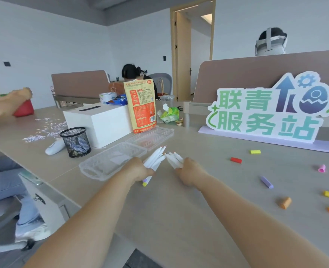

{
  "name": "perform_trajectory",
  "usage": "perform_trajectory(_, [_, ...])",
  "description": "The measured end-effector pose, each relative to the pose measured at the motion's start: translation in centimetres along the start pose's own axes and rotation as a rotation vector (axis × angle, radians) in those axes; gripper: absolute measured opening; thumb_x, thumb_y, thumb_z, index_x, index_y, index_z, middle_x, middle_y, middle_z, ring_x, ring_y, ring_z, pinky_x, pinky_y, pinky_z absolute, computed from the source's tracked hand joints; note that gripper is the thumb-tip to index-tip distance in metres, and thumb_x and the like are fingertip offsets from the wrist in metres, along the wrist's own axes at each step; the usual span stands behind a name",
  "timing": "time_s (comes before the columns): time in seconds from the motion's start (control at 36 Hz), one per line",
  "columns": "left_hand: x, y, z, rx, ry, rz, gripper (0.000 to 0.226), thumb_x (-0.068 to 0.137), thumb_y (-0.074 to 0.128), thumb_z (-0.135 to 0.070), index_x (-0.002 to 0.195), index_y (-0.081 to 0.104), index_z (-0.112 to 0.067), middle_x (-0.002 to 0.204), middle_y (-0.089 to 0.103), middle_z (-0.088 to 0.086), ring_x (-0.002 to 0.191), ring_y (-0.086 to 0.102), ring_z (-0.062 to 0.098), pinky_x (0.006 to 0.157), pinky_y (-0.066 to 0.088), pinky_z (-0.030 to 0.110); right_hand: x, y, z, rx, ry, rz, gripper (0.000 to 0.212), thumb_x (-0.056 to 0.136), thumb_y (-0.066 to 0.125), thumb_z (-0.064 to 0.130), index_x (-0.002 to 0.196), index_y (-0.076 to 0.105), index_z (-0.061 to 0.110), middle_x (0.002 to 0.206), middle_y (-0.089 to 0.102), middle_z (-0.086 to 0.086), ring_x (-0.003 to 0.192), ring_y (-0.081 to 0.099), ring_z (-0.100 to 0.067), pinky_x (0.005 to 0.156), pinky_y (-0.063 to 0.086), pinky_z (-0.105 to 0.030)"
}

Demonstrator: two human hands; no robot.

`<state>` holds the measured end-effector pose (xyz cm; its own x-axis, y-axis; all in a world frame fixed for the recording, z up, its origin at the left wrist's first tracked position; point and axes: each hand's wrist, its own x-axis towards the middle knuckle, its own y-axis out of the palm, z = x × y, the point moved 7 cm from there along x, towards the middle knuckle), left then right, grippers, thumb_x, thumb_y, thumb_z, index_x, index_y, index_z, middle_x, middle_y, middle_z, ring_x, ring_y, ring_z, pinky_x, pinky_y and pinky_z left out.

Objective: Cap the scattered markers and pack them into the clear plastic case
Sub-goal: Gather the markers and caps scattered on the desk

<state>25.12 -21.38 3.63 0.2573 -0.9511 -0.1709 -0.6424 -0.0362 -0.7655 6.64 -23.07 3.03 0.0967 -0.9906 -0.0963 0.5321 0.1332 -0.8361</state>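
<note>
Two bundles of white markers [157,158] — one gripped in left hand [140,170], one in right hand [188,171] — clear case [109,161] just left.

A: Case [109,163]?
B: Laid open on the worktop [169,219], just behind the left grip [140,170]; lid half [152,136] farther back, to the right.
A: Around it?
B: Cup [75,142] to its left, box [99,120] behind the cup, pouch [141,105] right of the box, behind the lid half.
A: Markers [156,158]?
B: Bunched in both grips, right grip [188,172] beside the left.
A: Right side?
B: Loose caps [266,182] spread across the worktop, sign [266,113] behind them.
</note>
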Motion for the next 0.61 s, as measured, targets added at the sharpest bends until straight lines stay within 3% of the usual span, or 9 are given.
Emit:
perform_trajectory(0.19, [1.4,1.0,-0.3,0.060,0.001,0.004,0.032,0.075,0.063,-0.026,0.103,0.064,-0.010,0.091,0.069,0.011,0.076,0.062,0.024,0.068,0.044,0.027,1.1,0.7,0.5,-0.185,0.112,-0.078,0.041,0.094,0.042,0.029,0.132,0.045,0.014,0.137,0.044,-0.010,0.128,0.040,-0.030,0.098,0.035,-0.037])
perform_trajectory(0.25, [1.7,1.4,-0.5,0.077,0.021,0.007,0.028,0.075,0.062,-0.025,0.100,0.063,-0.012,0.087,0.068,0.009,0.078,0.063,0.024,0.070,0.046,0.028,1.2,0.9,0.6,-0.183,0.112,-0.080,0.042,0.095,0.041,0.027,0.134,0.043,0.012,0.137,0.042,-0.012,0.128,0.040,-0.031,0.098,0.037,-0.037])
perform_trajectory(0.36, [1.9,1.5,-0.9,0.115,0.046,-0.028,0.016,0.073,0.065,-0.024,0.073,0.052,-0.014,0.077,0.061,0.006,0.076,0.062,0.023,0.062,0.042,0.026,1.4,0.9,0.6,-0.180,0.126,-0.094,0.049,0.095,0.043,0.025,0.138,0.034,0.005,0.138,0.039,-0.014,0.128,0.041,-0.036,0.099,0.039,-0.040])
perform_trajectory(0.44, [2.0,1.4,-0.9,0.143,0.077,-0.075,0.021,0.075,0.064,-0.028,0.073,0.049,-0.014,0.073,0.057,0.004,0.070,0.062,0.023,0.055,0.043,0.024,1.5,1.0,0.5,-0.172,0.135,-0.110,0.050,0.095,0.042,0.026,0.138,0.032,0.004,0.136,0.037,-0.014,0.127,0.041,-0.037,0.098,0.040,-0.041])
perform_trajectory(0.5, [2.3,1.5,-1.0,0.183,0.095,-0.087,0.028,0.074,0.061,-0.037,0.087,0.054,-0.014,0.094,0.059,0.009,0.081,0.064,0.026,0.062,0.050,0.027,1.3,1.0,0.3,-0.155,0.140,-0.130,0.049,0.095,0.042,0.026,0.137,0.032,0.004,0.136,0.037,-0.014,0.127,0.039,-0.038,0.099,0.039,-0.041])
perform_trajectory(0.53, [2.5,1.6,-1.0,0.223,0.103,-0.084,0.040,0.074,0.059,-0.043,0.102,0.055,-0.014,0.109,0.055,0.011,0.094,0.062,0.028,0.073,0.052,0.032,1.2,1.0,0.3,-0.144,0.142,-0.142,0.048,0.095,0.042,0.027,0.137,0.033,0.004,0.137,0.036,-0.014,0.127,0.038,-0.037,0.100,0.037,-0.040])
perform_trajectory(0.61, [2.8,2.2,-1.0,0.320,0.138,-0.095,0.063,0.082,0.053,-0.053,0.129,0.046,-0.013,0.132,0.040,0.012,0.123,0.041,0.032,0.096,0.040,0.037,0.8,1.1,0.3,-0.103,0.140,-0.160,0.051,0.095,0.042,0.034,0.136,0.034,0.004,0.140,0.037,-0.015,0.131,0.032,-0.036,0.104,0.032,-0.038])
